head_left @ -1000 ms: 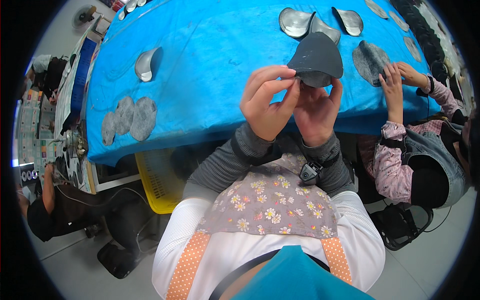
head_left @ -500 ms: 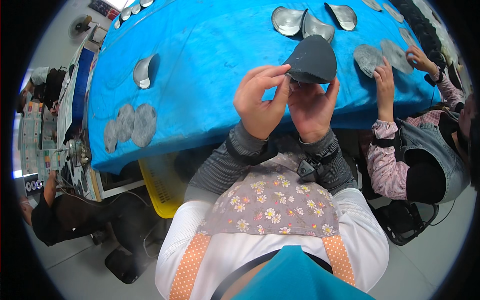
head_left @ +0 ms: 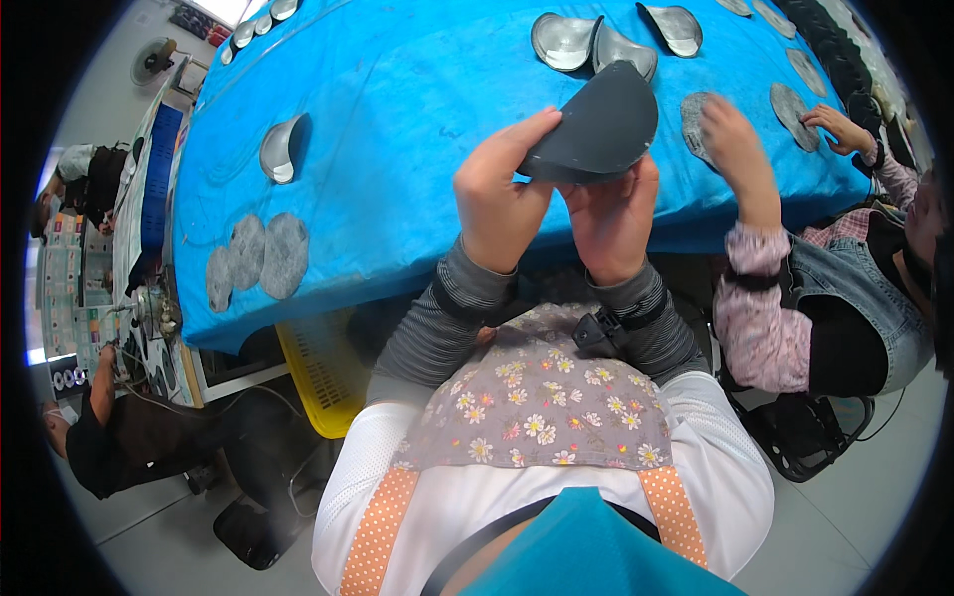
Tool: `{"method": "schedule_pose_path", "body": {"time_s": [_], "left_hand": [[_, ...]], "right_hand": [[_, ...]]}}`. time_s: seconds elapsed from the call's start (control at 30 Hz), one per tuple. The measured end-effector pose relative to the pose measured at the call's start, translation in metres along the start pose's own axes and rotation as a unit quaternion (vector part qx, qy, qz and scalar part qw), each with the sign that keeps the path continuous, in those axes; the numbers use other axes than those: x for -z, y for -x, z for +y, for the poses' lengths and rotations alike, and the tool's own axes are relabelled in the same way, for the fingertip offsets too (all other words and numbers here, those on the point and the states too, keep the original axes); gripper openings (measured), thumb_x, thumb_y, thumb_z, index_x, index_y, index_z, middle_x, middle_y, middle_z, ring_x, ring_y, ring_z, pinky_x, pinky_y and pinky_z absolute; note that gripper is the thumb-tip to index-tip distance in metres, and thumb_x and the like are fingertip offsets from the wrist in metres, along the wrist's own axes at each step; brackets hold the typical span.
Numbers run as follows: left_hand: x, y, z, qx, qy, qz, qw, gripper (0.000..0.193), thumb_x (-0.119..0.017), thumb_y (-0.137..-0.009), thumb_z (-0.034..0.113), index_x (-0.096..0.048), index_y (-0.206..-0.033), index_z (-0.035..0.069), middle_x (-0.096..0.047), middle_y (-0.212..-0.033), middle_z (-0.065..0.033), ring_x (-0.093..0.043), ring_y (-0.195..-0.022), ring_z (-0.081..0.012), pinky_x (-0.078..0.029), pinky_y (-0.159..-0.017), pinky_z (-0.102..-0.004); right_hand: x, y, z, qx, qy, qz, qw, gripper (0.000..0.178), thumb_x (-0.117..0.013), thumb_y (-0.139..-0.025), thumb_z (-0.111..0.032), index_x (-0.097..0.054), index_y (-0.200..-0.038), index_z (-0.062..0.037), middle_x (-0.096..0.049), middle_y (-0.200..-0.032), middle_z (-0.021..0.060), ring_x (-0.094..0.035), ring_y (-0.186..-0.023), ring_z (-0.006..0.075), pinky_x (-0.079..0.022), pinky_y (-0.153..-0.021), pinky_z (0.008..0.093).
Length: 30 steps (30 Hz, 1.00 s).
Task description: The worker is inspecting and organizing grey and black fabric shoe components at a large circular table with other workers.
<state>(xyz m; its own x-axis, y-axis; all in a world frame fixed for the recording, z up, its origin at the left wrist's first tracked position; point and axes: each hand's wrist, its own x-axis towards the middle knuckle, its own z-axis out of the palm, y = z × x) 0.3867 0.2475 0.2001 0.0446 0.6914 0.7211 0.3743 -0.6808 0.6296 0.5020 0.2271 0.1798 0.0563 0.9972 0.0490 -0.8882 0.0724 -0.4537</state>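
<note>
Between my hands, over the table's near edge, is a dark grey curved pad [head_left: 601, 124] like a shallow shell, tilted up with its smooth outer side showing. My left hand [head_left: 502, 194] grips its left corner, fingertips at the edge. Under its lower right side, my right hand [head_left: 614, 219] supports it, with some of those fingers hidden behind the pad. Just beyond lie silver-lined curved pads of the same shape: one at the left [head_left: 564, 43], one partly covered [head_left: 626, 55], and another at the right [head_left: 676, 30].
A blue cloth covers the table [head_left: 397, 129]. One silver-lined pad [head_left: 282, 149] and several flat grey ovals [head_left: 285, 255] lie at left. On the right, a co-worker's hands [head_left: 735, 144] handle similar ovals [head_left: 792, 114]. Below the table edge stands a yellow basket [head_left: 323, 382].
The dark pad has turned and tipped in my hands, its edge now running more across. My left hand has shifted its hold. The co-worker's nearer hand has moved left and blurs.
</note>
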Motion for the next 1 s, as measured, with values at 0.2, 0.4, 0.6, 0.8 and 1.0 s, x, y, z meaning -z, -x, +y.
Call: {"method": "schedule_pose_path", "body": {"time_s": [0.2,0.4,0.6,0.8,1.0], "left_hand": [[0.019,0.006,-0.010,0.039,-0.021,0.079,0.996,0.037,-0.059,-0.070,-0.007,-0.065,-0.104,0.004,-0.066,-0.089,-0.0160,-0.066,-0.077,-0.0212,-0.050,-0.065,-0.0277],[0.036,0.018,-0.027,0.133,0.064,0.113,0.983,0.026,-0.059,-0.079,-0.007,-0.063,-0.104,-0.004,-0.067,-0.091,-0.0080,-0.060,-0.079,-0.0109,-0.049,-0.070,-0.0242],[0.065,0.019,-0.038,0.221,0.199,0.070,0.952,0.020,-0.063,-0.081,-0.001,-0.063,-0.100,-0.006,-0.065,-0.088,-0.0056,-0.058,-0.079,-0.0084,-0.046,-0.070,-0.0221],[0.057,0.040,-0.028,0.328,0.251,-0.091,0.906,0.018,-0.064,-0.080,0.000,-0.063,-0.097,-0.004,-0.065,-0.085,-0.0034,-0.059,-0.076,-0.0088,-0.048,-0.066,-0.0217],[0.070,0.038,-0.028,0.385,0.332,-0.160,0.846,0.022,-0.062,-0.083,0.005,-0.062,-0.103,-0.004,-0.066,-0.090,-0.0061,-0.060,-0.078,-0.0092,-0.048,-0.068,-0.0228]], "right_hand": [[0.004,0.009,0.004,-0.089,0.172,-0.002,0.981,0.050,-0.036,-0.093,-0.051,-0.052,-0.112,-0.0073,-0.057,-0.104,0.0053,-0.054,-0.091,0.0154,-0.044,-0.078,0.0311],[0.025,0.013,-0.017,-0.050,0.410,-0.136,0.901,0.069,-0.027,-0.090,-0.064,-0.057,-0.093,-0.0021,-0.057,-0.074,0.0037,-0.052,-0.067,0.0140,-0.040,-0.061,0.0275],[0.036,-0.012,-0.042,0.048,0.582,-0.006,0.812,0.041,-0.056,-0.090,-0.035,-0.057,-0.068,-0.0013,-0.055,-0.061,-0.0002,-0.049,-0.057,0.0099,-0.038,-0.054,0.0259],[0.039,-0.020,-0.043,-0.066,0.435,-0.189,0.878,0.027,-0.062,-0.077,0.002,-0.060,-0.103,-0.0009,-0.060,-0.089,-0.0003,-0.055,-0.079,0.0059,-0.046,-0.069,0.0207],[0.049,-0.013,-0.047,-0.076,0.468,-0.205,0.856,0.015,-0.063,-0.078,0.001,-0.063,-0.093,0.0020,-0.061,-0.081,-0.0015,-0.054,-0.074,0.0052,-0.045,-0.063,0.0198]]}}
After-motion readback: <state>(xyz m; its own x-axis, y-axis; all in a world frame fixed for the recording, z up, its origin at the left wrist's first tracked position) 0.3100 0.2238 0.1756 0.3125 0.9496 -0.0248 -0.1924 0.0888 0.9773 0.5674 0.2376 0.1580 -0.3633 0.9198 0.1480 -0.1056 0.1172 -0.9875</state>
